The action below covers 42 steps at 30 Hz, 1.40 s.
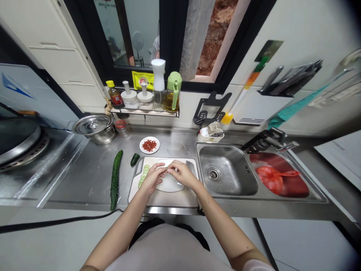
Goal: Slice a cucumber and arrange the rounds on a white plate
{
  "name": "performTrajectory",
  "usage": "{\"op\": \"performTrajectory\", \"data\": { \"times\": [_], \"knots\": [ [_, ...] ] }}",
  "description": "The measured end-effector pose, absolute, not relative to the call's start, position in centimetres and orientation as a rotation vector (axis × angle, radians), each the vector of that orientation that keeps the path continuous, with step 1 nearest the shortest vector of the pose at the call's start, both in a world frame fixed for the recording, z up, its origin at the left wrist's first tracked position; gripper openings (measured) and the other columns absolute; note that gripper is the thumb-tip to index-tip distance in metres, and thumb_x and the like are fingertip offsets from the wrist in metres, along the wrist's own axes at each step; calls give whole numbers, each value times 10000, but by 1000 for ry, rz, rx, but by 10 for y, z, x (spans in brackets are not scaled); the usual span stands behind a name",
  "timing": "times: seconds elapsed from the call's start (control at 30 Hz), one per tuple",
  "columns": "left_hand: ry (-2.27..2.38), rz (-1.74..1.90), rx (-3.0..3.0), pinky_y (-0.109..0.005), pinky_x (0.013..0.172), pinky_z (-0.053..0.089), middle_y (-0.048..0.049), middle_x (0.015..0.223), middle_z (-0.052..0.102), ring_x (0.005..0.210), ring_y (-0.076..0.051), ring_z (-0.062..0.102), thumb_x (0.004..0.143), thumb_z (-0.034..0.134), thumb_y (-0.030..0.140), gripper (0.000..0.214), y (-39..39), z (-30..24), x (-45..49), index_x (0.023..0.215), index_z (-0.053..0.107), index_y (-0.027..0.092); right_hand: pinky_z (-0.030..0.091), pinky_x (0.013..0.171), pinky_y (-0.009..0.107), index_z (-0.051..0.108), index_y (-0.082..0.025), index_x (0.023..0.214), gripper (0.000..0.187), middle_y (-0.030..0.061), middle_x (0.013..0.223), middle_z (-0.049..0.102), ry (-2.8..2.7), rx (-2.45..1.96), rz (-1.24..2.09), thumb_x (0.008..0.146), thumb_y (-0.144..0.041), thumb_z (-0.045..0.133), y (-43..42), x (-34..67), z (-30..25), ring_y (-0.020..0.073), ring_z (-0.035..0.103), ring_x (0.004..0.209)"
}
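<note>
My left hand [154, 177] and my right hand [180, 173] meet fingertip to fingertip over a white plate [169, 186]. Both pinch at something small between them, too hidden to make out. Under the plate lies a pale cutting board [166, 200] with a grey handle end. Cucumber slices [145, 173] are lined up on the board, left of my left hand. Part of a grey, flat blade-like thing [192, 166] shows beyond my right wrist. A cut cucumber piece [135, 160] rests beside the board, and a long whole cucumber [115, 178] lies further left.
Behind the board stands a small plate [154, 150] of chopped red pieces. A lidded steel pot [98, 130] is at the back left. The steel sink [228, 169] borders the board on the right; its second basin holds a red plastic bag [270, 180]. Seasoning bottles line a wall rack [146, 111].
</note>
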<state>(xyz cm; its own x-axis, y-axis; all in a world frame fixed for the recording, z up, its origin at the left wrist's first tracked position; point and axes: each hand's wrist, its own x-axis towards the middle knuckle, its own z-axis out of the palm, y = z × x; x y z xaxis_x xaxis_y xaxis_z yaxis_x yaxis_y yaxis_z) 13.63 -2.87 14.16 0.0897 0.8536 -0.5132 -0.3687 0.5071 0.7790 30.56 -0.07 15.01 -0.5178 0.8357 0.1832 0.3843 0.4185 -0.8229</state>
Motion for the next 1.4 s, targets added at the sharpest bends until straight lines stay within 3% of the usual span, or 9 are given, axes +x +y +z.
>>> {"op": "performTrajectory", "data": {
  "times": [0.3,0.9,1.13,1.4],
  "knots": [
    [1243,1105,684,-168,467,210,66,596,533,514,-58,456,535,782,333,537,-25,140,139,1004,556,199,405,748,264,621,-209,803,105,19,824,634,-2111,-1117,898,863,-255,548,-2,304,144,154,552,810],
    [1185,1177,919,-207,621,374,49,657,570,608,-85,520,588,759,342,533,-13,116,142,1061,573,184,428,640,233,600,-182,707,120,-11,673,627,-1756,-1237,1174,771,-278,566,6,300,110,119,549,652],
    [1161,1178,909,-206,614,396,44,636,581,599,-88,532,549,767,300,420,2,87,143,924,632,170,428,601,219,600,-180,720,99,-23,625,611,-1680,-1275,1318,750,-258,546,18,303,80,109,548,588],
    [1203,1075,895,-206,586,404,47,587,579,562,-92,534,480,786,273,404,23,40,145,835,625,163,369,578,188,620,-162,697,90,-29,619,612,-1791,-1499,1194,743,-217,565,35,304,29,92,513,573]
  ]
}}
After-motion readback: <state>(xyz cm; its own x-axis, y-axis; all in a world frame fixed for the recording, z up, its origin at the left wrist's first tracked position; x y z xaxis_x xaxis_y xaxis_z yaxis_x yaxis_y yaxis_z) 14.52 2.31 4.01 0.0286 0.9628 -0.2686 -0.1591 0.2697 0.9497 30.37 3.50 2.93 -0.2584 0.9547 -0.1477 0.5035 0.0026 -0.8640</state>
